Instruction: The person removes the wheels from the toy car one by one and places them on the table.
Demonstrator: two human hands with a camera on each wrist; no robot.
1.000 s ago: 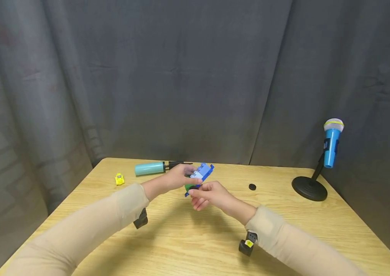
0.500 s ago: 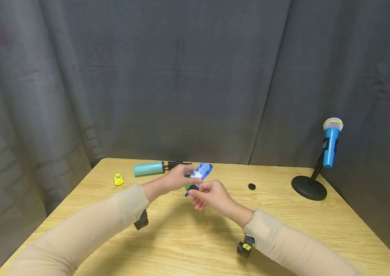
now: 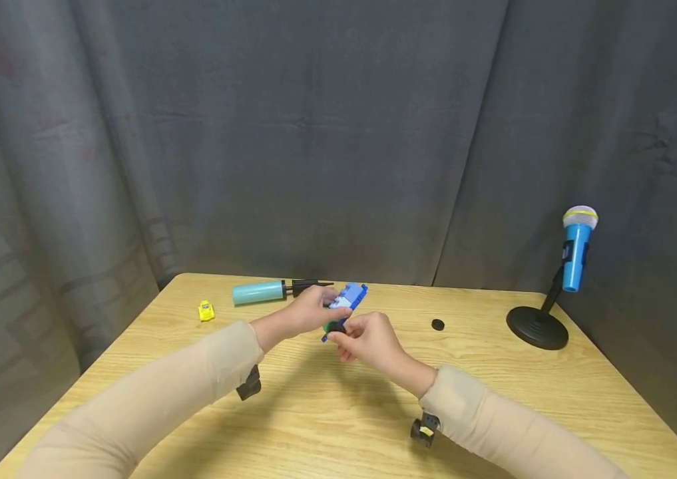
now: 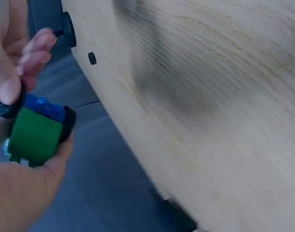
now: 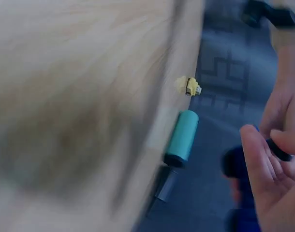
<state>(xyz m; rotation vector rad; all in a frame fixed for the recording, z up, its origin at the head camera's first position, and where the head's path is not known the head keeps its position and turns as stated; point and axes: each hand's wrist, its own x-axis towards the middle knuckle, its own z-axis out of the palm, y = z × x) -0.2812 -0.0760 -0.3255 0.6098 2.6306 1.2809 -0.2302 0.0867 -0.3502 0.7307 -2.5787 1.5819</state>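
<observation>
Above the middle of the table, my left hand (image 3: 307, 309) grips a toy truck (image 3: 350, 295) in blue, light blue and green. Its green body (image 4: 35, 137) faces the left wrist camera, with a black wheel (image 4: 67, 123) at one side beside the thumb. My right hand (image 3: 375, 341) pinches another black wheel (image 3: 335, 326) between thumb and fingers, at the truck's near end. The right wrist view shows this wheel (image 5: 279, 151) as a dark disc edge at the thumb tip. Part of the truck is hidden behind the left fingers.
A loose black wheel (image 3: 437, 324) lies right of the hands. At the back left are a teal hand pump (image 3: 258, 293) with a black nozzle and a small yellow toy car (image 3: 206, 311). A blue microphone (image 3: 574, 256) leans on its black stand (image 3: 537, 327) at the right. Dark curtains surround the table.
The truck turns slightly in the left hand. My right hand stays at the wheel, its lower fingers curling in a little and its wrist shifting slightly left.
</observation>
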